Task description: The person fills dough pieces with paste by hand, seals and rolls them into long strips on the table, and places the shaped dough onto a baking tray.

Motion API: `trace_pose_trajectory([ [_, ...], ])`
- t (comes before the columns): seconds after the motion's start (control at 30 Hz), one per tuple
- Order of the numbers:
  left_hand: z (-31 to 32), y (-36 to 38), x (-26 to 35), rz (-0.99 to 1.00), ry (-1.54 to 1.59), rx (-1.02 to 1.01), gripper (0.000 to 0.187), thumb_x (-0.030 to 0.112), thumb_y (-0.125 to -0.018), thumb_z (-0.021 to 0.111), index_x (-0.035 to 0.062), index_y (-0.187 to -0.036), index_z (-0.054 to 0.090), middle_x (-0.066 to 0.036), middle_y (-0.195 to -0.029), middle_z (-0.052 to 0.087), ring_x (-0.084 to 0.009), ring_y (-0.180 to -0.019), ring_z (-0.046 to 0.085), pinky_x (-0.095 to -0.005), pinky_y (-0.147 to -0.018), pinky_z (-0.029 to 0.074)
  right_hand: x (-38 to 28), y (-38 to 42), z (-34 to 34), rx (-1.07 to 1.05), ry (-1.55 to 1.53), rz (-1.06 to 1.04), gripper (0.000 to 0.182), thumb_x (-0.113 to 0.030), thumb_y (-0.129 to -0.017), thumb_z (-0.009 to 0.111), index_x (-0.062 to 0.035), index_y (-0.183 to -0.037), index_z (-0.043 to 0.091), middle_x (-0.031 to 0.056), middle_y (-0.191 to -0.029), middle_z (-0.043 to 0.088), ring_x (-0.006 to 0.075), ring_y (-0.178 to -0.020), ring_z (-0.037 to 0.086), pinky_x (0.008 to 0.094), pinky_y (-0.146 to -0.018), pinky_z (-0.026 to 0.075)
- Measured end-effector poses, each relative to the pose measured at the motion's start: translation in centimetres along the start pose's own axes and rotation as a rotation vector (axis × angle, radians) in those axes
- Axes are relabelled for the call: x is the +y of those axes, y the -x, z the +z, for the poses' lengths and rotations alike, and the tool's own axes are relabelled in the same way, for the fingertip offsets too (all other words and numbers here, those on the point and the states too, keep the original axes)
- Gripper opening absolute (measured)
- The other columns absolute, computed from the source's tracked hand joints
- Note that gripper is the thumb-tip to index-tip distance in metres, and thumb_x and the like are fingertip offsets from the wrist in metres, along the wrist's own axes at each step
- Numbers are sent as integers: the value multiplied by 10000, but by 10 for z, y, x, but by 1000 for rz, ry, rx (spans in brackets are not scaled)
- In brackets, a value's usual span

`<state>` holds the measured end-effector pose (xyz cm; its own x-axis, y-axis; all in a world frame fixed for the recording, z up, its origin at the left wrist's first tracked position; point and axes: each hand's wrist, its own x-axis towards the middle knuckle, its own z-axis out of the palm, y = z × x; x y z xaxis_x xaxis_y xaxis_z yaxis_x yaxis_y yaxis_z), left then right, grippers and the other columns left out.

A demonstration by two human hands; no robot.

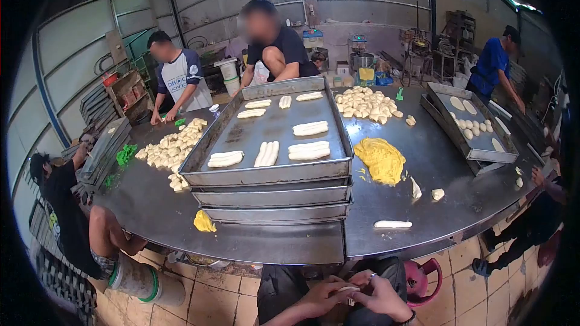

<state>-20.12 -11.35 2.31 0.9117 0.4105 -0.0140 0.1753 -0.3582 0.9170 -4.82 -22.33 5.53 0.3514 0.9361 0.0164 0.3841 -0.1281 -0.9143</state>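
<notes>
Low in the head view, over my lap, my left hand (322, 299) and my right hand (385, 299) meet with curled fingers around a small piece of pale dough (348, 288). Part of that piece is hidden by the fingers. Above them, on the metal table (302, 244), lies a rolled strip of dough (393, 224). A small dough lump (438, 194) and a lump of yellow filling (380, 161) sit farther back. Left of these stands a stack of baking trays (272, 175); the top one bears several shaped dough pieces (309, 150).
Piles of dough lumps (365, 105) lie at the back and left. More trays (492, 154) are at the right edge. Several people stand or sit around the table, one person (278, 48) behind the stack. A yellow scrap (204, 221) lies near the front-left edge.
</notes>
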Motion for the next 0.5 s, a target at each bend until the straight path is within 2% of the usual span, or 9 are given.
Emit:
trace_pose_trajectory([
  [0.07, 2, -3, 8, -70, 20, 13, 374, 326, -899, 550, 48, -1148, 570, -90, -1008, 610, -187, -934, 584, -301, -846, 441, 9, -2, -1, -147, -266, 86, 159, -94, -802, 656, -6, -933, 648, 92, -782, 659, 125, -763, 622, 250, -679, 484],
  [0.1, 2, -6, 12, -136, 36, 35, 375, 335, -881, 571, 49, -1123, 575, -108, -995, 614, -209, -916, 595, -305, -829, 450, 9, -3, -7, -144, -264, 86, 159, -94, -802, 656, -6, -933, 648, 92, -782, 659, 125, -763, 622, 250, -679, 484],
  [0.17, 3, -7, 13, -149, 130, 84, 375, 344, -865, 594, 53, -1099, 563, -98, -967, 616, -192, -898, 597, -303, -813, 454, 4, -5, -18, -236, -206, 78, 93, -73, -829, 649, 11, -867, 639, 9, -777, 629, 41, -750, 547, 198, -648, 442],
  [0.23, 1, -9, 19, -170, 221, 125, 379, 352, -848, 616, 56, -1075, 552, -88, -938, 617, -175, -879, 600, -300, -798, 458, 10, -5, -20, -227, -264, 105, 93, -70, -838, 636, 15, -876, 637, 1, -771, 626, 42, -739, 546, 198, -644, 440],
  [0.3, -6, -13, 44, -222, 129, 65, 296, 213, -832, 665, 51, -1028, 514, -49, -899, 595, -105, -817, 573, -251, -737, 449, 9, -4, -21, -228, -277, 68, 90, -66, -841, 629, 10, -889, 643, -5, -772, 625, 43, -726, 540, 196, -641, 435],
  [0.37, -1, -16, 12, -102, 267, 94, 311, 177, -823, 674, 43, -1051, 511, -28, -889, 596, -91, -821, 565, -253, -749, 456, 8, -5, -30, -249, -358, 171, 79, -45, -847, 608, 8, -899, 635, 0, -793, 626, 53, -727, 552, 191, -649, 434],
  [0.43, -13, -16, 13, -140, 469, 28, 322, 165, -815, 683, 39, -1060, 516, -20, -889, 597, -87, -814, 566, -252, -745, 462, 4, -7, -41, -276, -411, 230, 86, -47, -851, 605, 14, -907, 629, 7, -797, 629, 56, -732, 560, 193, -654, 438],
  [0.5, -13, -17, 21, -101, 458, 0, 293, 157, -826, 667, 42, -1060, 532, -25, -891, 603, -88, -808, 570, -256, -734, 465, 2, -7, -40, -268, -457, 223, 99, -50, -850, 609, 19, -918, 624, 13, -804, 632, 56, -737, 563, 195, -657, 441],
])
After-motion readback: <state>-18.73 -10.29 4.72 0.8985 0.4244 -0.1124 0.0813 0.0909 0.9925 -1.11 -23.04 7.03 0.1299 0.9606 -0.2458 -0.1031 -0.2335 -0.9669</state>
